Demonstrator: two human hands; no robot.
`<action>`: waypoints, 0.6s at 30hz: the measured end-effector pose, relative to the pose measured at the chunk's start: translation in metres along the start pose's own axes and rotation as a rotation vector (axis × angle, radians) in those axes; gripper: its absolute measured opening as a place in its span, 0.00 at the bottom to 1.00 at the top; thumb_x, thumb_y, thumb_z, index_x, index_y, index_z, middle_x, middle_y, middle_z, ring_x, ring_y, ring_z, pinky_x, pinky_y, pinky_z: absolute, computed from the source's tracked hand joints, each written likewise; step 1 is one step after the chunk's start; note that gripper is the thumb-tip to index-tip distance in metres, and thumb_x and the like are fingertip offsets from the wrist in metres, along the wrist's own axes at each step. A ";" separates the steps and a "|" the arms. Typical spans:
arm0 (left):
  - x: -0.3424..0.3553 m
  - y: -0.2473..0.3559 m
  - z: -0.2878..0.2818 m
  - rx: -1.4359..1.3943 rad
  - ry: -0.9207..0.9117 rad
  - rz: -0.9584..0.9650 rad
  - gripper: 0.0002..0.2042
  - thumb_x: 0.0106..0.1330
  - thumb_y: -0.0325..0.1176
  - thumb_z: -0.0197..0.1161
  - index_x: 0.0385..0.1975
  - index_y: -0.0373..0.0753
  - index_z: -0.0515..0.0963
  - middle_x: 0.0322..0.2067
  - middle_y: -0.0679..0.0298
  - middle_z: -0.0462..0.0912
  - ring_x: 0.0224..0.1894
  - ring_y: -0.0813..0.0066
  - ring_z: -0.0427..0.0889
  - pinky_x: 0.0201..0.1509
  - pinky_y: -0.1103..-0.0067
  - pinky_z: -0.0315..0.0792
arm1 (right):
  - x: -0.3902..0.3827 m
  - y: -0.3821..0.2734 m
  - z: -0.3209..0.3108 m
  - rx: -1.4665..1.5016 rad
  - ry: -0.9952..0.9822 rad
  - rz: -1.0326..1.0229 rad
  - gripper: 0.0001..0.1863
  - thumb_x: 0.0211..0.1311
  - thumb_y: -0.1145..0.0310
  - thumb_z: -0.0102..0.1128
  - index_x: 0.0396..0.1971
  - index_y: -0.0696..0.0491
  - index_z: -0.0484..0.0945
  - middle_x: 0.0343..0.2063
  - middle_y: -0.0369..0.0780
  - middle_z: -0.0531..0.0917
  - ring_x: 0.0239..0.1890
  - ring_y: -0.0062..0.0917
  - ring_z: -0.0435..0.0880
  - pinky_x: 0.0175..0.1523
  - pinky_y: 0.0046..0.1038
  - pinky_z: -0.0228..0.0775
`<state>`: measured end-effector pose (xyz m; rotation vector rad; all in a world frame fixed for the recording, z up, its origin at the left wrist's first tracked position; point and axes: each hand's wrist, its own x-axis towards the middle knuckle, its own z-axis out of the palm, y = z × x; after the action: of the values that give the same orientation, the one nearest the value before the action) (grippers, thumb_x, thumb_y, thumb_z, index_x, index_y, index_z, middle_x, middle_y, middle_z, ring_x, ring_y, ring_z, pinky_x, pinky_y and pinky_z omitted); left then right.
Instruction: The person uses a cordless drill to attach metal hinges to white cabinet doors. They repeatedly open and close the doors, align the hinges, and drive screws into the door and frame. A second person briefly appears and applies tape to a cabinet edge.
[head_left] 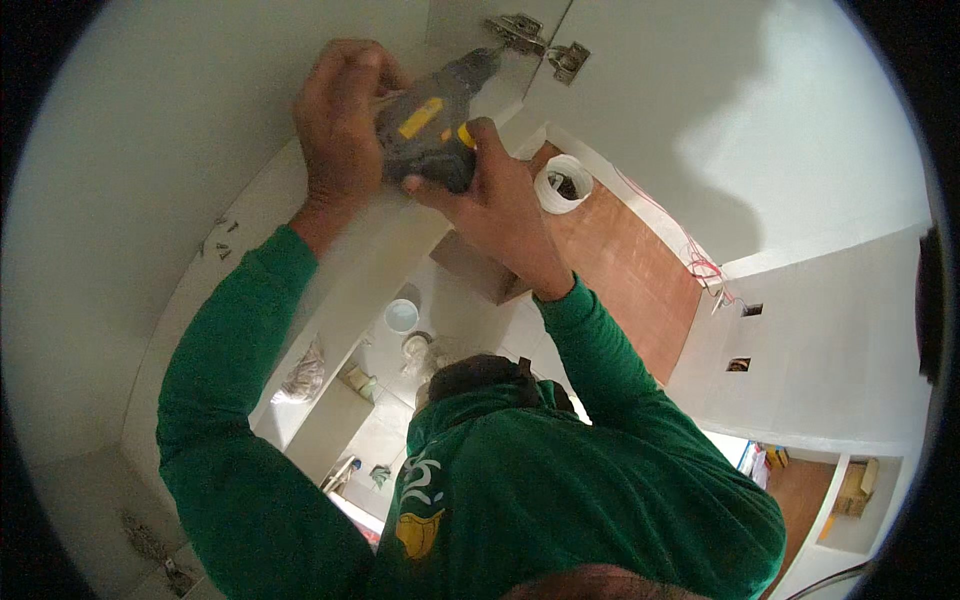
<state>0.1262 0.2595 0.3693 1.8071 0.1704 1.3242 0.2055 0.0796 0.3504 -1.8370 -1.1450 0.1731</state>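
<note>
A dark drill [425, 135] with yellow markings is raised at the upper middle, tilted so its chuck points up and right. The chuck end is close to a metal cabinet hinge [517, 32] fixed at the panel's edge; whether the bit touches a screw there is too blurred to tell. My right hand [500, 210] is wrapped round the drill's lower part. Against the drill's back and left side my left hand [345, 125] rests with curled fingers. The hinge's other part, a metal cup [568, 62], sits on the white door panel [650, 110].
Several loose screws [222, 240] lie on the white ledge at left. A white tub [563, 207] with small dark pieces inside stands on a brown wooden board [625, 250]. Thin red wires [705, 265] hang by the right wall, near two cut-out boxes. Below is a light blue bucket [402, 316].
</note>
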 end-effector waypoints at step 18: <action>0.018 0.027 0.006 -0.169 0.068 -0.276 0.21 0.78 0.46 0.50 0.32 0.37 0.83 0.30 0.62 0.87 0.37 0.74 0.88 0.45 0.72 0.82 | 0.016 -0.019 -0.009 -0.076 -0.047 0.070 0.31 0.54 0.52 0.79 0.48 0.62 0.83 0.35 0.48 0.91 0.38 0.33 0.91 0.48 0.33 0.81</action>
<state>0.1288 0.2495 0.4009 1.5361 0.3228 1.1680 0.2071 0.0889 0.3747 -1.9506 -1.1338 0.2171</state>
